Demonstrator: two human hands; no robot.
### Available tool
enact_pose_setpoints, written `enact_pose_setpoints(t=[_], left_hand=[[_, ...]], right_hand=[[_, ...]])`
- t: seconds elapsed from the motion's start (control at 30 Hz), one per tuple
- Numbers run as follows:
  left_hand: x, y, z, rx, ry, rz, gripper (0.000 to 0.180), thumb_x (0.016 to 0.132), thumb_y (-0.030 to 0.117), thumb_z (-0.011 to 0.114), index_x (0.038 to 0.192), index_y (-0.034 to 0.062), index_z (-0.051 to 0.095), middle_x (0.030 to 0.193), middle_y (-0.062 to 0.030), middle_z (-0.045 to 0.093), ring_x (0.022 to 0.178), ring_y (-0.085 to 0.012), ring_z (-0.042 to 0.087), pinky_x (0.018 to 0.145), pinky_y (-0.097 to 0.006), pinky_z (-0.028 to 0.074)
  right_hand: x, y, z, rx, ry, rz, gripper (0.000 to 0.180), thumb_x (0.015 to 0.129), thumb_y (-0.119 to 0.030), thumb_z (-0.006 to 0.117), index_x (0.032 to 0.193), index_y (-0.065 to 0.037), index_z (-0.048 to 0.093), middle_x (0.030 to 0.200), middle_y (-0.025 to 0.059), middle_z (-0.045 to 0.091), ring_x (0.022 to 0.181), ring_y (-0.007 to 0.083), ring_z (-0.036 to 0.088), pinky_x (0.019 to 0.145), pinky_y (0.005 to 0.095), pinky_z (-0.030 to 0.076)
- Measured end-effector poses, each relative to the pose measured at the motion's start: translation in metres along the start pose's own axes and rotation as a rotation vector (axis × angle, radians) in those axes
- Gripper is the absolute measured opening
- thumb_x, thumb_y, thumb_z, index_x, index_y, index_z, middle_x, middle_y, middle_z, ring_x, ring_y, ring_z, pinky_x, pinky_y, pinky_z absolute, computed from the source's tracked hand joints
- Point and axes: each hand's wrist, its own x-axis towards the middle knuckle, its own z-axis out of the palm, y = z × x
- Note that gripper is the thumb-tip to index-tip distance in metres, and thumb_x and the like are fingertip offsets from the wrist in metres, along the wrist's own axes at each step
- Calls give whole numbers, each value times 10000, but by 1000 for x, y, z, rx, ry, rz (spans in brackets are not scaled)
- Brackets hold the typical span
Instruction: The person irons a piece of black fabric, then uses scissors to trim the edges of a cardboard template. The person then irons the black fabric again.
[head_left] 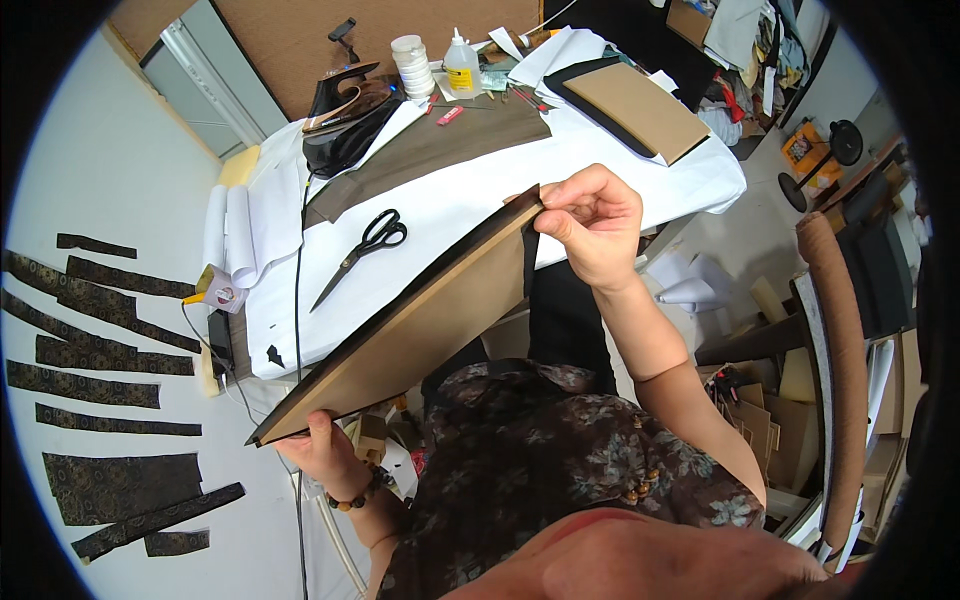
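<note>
I hold a large brown cardboard panel (pixel 420 330) with black fabric along its edge, tilted in front of my body. My left hand (pixel 325 450) grips its lower left corner from below. My right hand (pixel 595 225) pinches its upper right corner, where the black fabric (pixel 529 262) folds over the board. Behind the panel stands a table covered in white cloth (pixel 460 195).
Black scissors (pixel 365 250), a black iron (pixel 345 115), a glue bottle (pixel 461 68), a white jar (pixel 412 65) and a second brown board (pixel 640 108) lie on the table. Dark patterned fabric strips (pixel 100 370) lie on the floor at left. A chair back (pixel 845 370) stands at right.
</note>
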Motion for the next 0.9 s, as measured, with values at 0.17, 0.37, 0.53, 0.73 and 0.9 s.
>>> enact_pose_setpoints(t=[0.17, 0.37, 0.53, 0.73, 0.9], left_hand=[[1, 1, 6, 31, 50, 7, 454, 812, 239, 829, 1045, -43, 561, 909, -101, 650, 770, -155, 616, 672, -273, 500], [1, 9, 21, 103, 124, 61, 483, 772, 320, 861, 942, -17, 560, 833, -57, 613, 713, -119, 562, 648, -242, 449], [-2, 8, 9, 203, 122, 117, 492, 768, 380, 856, 864, -22, 589, 793, -36, 589, 699, -103, 546, 622, -227, 418], [-5, 15, 15, 219, 112, 96, 490, 764, 387, 853, 851, -24, 600, 791, -42, 598, 700, -90, 529, 638, -221, 408], [-2, 37, 41, 260, 276, -106, 305, 738, 96, 841, 899, -41, 621, 917, -101, 663, 821, -143, 612, 758, -272, 485]], right_hand=[[1, 4, -2, 17, -22, -18, 192, 787, 48, 781, 924, 12, 652, 929, 123, 716, 908, 157, 700, 837, 290, 569], [5, 8, -11, -117, -112, -60, 127, 799, 52, 766, 884, 21, 677, 864, 109, 726, 822, 159, 714, 811, 297, 577], [13, 0, -14, -321, -243, -182, 71, 841, 59, 710, 856, 25, 650, 691, 101, 679, 751, 301, 727, 736, 458, 611], [8, 1, -14, -440, -188, -253, 129, 767, 147, 672, 848, 49, 695, 804, 142, 730, 726, 204, 726, 725, 310, 588], [18, 5, -22, -567, -221, -217, 180, 745, 77, 754, 910, 14, 724, 972, 167, 722, 885, 232, 713, 782, 310, 566]])
